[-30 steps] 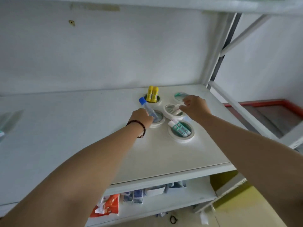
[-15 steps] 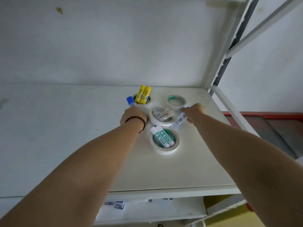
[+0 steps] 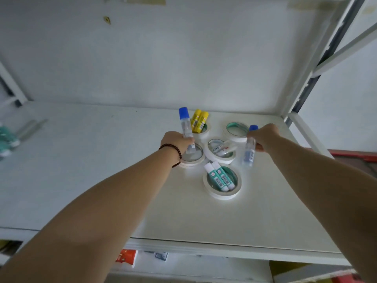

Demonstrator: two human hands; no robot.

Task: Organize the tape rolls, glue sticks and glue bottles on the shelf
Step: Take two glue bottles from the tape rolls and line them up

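Several white tape rolls lie flat on the white shelf (image 3: 255,221). My left hand (image 3: 177,140) grips a clear glue bottle with a blue cap (image 3: 185,124), upright over the left tape roll (image 3: 192,158). My right hand (image 3: 265,136) holds a second blue-capped glue bottle (image 3: 250,150) above the shelf, right of the middle roll (image 3: 221,150), which holds clear glue sticks. Two yellow glue sticks (image 3: 199,121) stand in the back roll. Two teal glue sticks (image 3: 219,176) lie in the near roll (image 3: 222,185). The back right roll (image 3: 235,131) has nothing in it.
A white wall closes the back of the shelf, and a metal upright (image 3: 306,82) stands at the right corner. Blurred teal items (image 3: 7,137) sit at the far left. Red and white packages (image 3: 125,258) lie on the lower shelf.
My left hand has raised its glue bottle more upright over the left roll. My right hand has lifted the second bottle off the shelf, turning it nearly vertical.
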